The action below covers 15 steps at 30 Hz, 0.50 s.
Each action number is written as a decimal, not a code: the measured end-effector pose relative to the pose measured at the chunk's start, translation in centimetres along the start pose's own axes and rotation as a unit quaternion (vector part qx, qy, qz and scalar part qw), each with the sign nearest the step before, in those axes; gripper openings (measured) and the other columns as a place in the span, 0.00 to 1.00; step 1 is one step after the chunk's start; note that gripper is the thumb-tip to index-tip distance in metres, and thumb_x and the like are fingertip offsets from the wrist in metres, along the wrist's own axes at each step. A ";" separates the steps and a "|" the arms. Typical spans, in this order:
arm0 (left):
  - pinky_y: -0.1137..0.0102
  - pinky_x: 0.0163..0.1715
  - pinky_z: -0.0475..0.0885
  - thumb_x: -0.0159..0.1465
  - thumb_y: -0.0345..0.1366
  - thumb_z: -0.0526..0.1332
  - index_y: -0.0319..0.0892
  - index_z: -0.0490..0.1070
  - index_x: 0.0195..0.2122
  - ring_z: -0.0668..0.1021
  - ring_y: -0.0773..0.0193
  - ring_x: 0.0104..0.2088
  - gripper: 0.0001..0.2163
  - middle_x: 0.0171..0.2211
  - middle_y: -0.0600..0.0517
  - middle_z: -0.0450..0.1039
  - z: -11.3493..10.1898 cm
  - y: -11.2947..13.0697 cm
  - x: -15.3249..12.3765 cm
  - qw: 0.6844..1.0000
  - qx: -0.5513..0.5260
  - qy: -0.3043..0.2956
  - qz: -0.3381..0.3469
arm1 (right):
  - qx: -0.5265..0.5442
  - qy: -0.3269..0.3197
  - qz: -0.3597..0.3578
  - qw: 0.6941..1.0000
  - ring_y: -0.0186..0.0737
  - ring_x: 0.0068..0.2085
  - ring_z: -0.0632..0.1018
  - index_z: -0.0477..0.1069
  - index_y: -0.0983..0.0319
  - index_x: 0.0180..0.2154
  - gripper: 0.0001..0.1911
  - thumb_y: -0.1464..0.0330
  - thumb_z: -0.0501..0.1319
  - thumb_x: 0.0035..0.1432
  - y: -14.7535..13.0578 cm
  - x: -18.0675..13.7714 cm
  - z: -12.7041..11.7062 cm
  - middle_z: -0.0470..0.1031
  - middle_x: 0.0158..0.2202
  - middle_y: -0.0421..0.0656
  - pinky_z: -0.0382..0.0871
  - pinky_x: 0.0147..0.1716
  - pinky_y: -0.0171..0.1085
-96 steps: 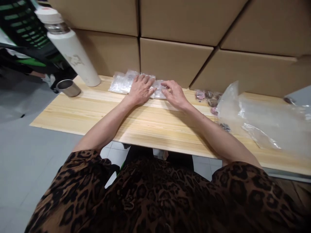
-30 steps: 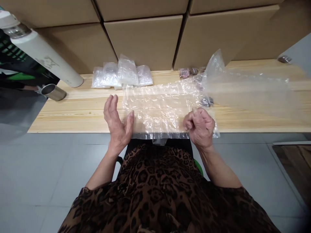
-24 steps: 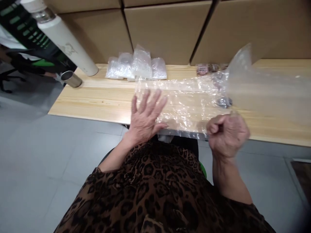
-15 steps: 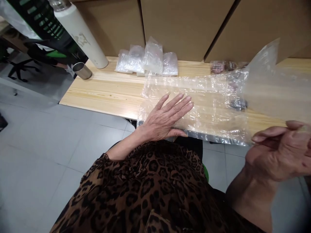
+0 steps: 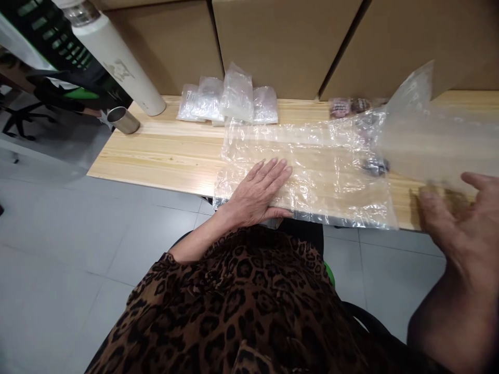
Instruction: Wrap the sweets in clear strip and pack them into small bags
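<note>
At the far left, a black slatted crate (image 5: 42, 31) with green trim is seen above a grey tiled floor (image 5: 58, 244). A tall white flask (image 5: 117, 57) with a clear-topped neck is stood at the back left corner of the counter (image 5: 156, 156), which is made of pale, straight-grained wood; a small steel cup (image 5: 123, 120) is laid on its side just beside the flask's base. Smooth brown cardboard boxes (image 5: 273, 41) are stacked along the back edge. Against them, a cluster of small clear pouches (image 5: 230, 98) is gathered, crinkled and frosted in look.

In front of the pouches, a wide sheet of clear plastic film (image 5: 331, 176) is spread flat across the counter, wrinkled and glossy, its near edge hung slightly over the counter's rim. The left hand (image 5: 259, 192) is laid palm down on the film's near left part, fingers straight and spread, nothing being gripped. Further right, a few small dark and pinkish round items (image 5: 345, 106) are placed near the boxes, and another dark one (image 5: 376, 166) is seen through the plastic. A larger clear bag (image 5: 429, 135) is raised over the right part of the counter and partly covers the film's right end. The right hand (image 5: 463, 228) is held loosely spread at the counter's near right edge, blurred, just below the bag; whether the bag is touched cannot be told.
</note>
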State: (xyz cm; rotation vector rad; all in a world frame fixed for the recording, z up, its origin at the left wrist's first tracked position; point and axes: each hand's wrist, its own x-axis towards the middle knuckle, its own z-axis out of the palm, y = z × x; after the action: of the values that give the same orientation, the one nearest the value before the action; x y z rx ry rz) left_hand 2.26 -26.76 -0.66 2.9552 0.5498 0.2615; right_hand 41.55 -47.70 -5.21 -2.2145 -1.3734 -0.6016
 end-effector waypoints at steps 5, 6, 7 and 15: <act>0.34 0.76 0.48 0.70 0.70 0.46 0.50 0.58 0.77 0.58 0.35 0.79 0.42 0.79 0.42 0.57 0.0 0.1 -0.2 0.999 0.029 -0.029 -0.029 | -0.039 -0.086 -0.024 0.995 0.62 0.59 0.81 0.79 0.71 0.56 0.42 0.44 0.46 0.70 2.7 2.3 1.1 0.82 0.55 0.64 0.71 0.63 0.52; 0.33 0.75 0.50 0.71 0.69 0.46 0.50 0.58 0.77 0.58 0.35 0.79 0.41 0.79 0.42 0.57 -0.1 0.2 -0.3 0.998 0.032 -0.033 -0.032 | -0.049 -0.104 -0.023 0.993 0.58 0.58 0.82 0.81 0.71 0.54 0.37 0.49 0.47 0.72 2.6 2.6 1.0 0.83 0.54 0.62 0.70 0.62 0.48; 0.33 0.75 0.51 0.71 0.68 0.46 0.50 0.59 0.77 0.58 0.35 0.79 0.40 0.79 0.42 0.57 -0.3 0.2 -0.4 0.998 0.034 -0.036 -0.034 | -0.060 -0.123 -0.017 0.990 0.56 0.57 0.82 0.81 0.70 0.52 0.32 0.53 0.48 0.73 2.5 2.8 0.7 0.83 0.53 0.61 0.70 0.61 0.46; 0.37 0.76 0.52 0.75 0.64 0.47 0.55 0.58 0.77 0.59 0.39 0.79 0.35 0.79 0.47 0.57 -0.4 -1.0 -2.2 0.998 0.034 -0.017 -0.049 | -0.102 -0.178 0.093 0.974 0.52 0.54 0.76 0.79 0.64 0.53 0.21 0.64 0.50 0.77 1.5 4.6 -2.0 0.80 0.60 0.59 0.62 0.51 0.45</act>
State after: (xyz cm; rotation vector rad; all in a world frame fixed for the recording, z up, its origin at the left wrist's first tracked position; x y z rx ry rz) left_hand -0.21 -26.65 -0.76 2.9815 0.7095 0.1870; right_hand 44.50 -46.20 -1.17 -2.6828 -1.2917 -0.2978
